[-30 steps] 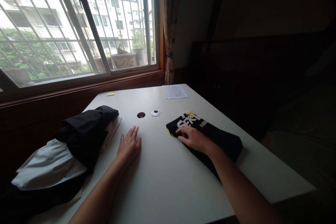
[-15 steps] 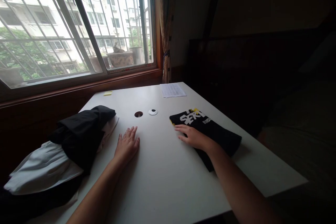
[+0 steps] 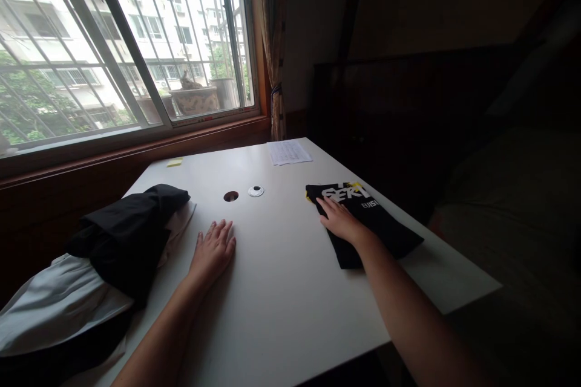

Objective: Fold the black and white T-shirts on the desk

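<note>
White table (image 3: 281, 290) bears a folded black garment (image 3: 385, 236) near its right edge, apparently being settled by the open right hand (image 3: 340, 219), the left hand (image 3: 212, 251) spread and empty; lifting would need a grip.

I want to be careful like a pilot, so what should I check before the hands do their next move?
1. Right hand on the black printed garment: ok.
2. Left hand empty: ok.
3. Garment lying on the white table: ok.
4. Left hand apart from the clothes pile: ok.
5. Papers apart from the garment: ok.
6. No creases under the garment: cannot tell, hidden.
</note>
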The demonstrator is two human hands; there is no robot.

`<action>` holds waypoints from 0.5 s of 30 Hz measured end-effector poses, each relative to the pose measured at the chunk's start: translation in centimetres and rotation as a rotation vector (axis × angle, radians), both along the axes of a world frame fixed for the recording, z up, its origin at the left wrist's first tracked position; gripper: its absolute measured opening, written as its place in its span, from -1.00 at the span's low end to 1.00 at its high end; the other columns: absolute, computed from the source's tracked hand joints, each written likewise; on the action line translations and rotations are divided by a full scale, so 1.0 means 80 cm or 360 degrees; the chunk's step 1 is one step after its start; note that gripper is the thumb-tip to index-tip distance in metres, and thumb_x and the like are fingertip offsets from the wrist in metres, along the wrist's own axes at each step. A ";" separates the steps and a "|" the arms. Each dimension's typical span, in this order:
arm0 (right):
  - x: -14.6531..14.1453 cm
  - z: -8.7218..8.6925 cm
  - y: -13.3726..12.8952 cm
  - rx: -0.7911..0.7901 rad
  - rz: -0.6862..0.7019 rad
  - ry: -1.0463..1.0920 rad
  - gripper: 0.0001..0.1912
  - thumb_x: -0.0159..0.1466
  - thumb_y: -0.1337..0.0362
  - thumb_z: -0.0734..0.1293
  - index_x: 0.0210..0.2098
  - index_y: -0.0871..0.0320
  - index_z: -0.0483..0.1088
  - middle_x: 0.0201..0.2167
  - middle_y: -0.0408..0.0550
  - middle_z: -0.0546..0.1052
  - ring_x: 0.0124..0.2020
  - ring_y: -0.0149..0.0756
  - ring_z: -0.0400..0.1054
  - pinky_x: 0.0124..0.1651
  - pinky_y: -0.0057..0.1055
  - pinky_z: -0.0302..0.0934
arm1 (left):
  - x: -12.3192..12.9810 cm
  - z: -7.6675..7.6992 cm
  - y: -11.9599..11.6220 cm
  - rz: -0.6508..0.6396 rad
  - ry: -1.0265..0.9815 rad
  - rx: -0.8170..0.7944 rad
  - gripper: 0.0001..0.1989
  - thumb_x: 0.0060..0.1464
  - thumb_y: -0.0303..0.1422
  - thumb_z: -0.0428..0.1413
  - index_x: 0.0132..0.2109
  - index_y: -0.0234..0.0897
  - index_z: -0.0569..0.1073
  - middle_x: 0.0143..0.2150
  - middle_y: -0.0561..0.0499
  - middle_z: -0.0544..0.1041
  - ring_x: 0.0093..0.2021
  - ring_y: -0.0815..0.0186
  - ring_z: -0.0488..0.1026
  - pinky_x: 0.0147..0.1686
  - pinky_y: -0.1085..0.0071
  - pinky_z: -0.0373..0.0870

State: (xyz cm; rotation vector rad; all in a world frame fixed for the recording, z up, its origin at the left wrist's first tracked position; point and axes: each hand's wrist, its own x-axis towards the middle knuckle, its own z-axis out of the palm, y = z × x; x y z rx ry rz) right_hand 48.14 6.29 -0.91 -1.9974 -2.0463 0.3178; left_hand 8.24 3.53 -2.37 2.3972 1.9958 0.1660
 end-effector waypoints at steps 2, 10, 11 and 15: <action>0.006 0.002 0.000 -0.0051 0.0020 -0.0033 -0.32 0.35 0.33 0.17 0.45 0.13 0.09 0.48 0.11 0.06 0.49 -0.04 -0.09 0.47 0.07 -0.21 | 0.000 0.001 0.000 -0.0005 0.0003 -0.0002 -0.44 0.41 -0.18 -0.20 0.45 -0.20 0.16 0.52 -0.12 0.08 0.52 0.02 -0.06 0.39 -0.18 -0.08; 0.056 0.014 0.001 -0.0155 -0.0055 -0.0015 -0.27 0.31 0.36 0.17 0.47 0.11 0.06 0.50 0.02 0.03 0.51 -0.06 -0.15 0.48 0.06 -0.21 | 0.001 0.005 -0.003 -0.0029 0.0001 -0.0008 -0.46 0.41 -0.19 -0.20 0.43 -0.18 0.21 0.52 -0.13 0.09 0.51 -0.01 -0.06 0.39 -0.19 -0.08; 0.063 0.015 0.001 -0.0150 -0.0078 0.0011 -0.26 0.31 0.35 0.18 0.48 0.12 0.04 0.49 0.04 0.04 0.50 -0.04 -0.12 0.49 0.03 -0.19 | 0.001 0.005 -0.003 -0.0031 0.0000 -0.0005 -0.46 0.41 -0.19 -0.20 0.43 -0.18 0.21 0.51 -0.13 0.09 0.51 -0.01 -0.06 0.39 -0.20 -0.08; 0.083 0.012 0.002 -0.0096 -0.0135 0.0106 -0.23 0.31 0.30 0.23 0.48 0.06 0.03 0.46 0.03 0.13 0.43 0.05 0.07 0.46 -0.02 -0.06 | -0.001 0.003 -0.002 -0.0042 0.0001 0.0001 -0.46 0.41 -0.18 -0.20 0.43 -0.17 0.22 0.51 -0.12 0.10 0.51 -0.01 -0.05 0.38 -0.20 -0.07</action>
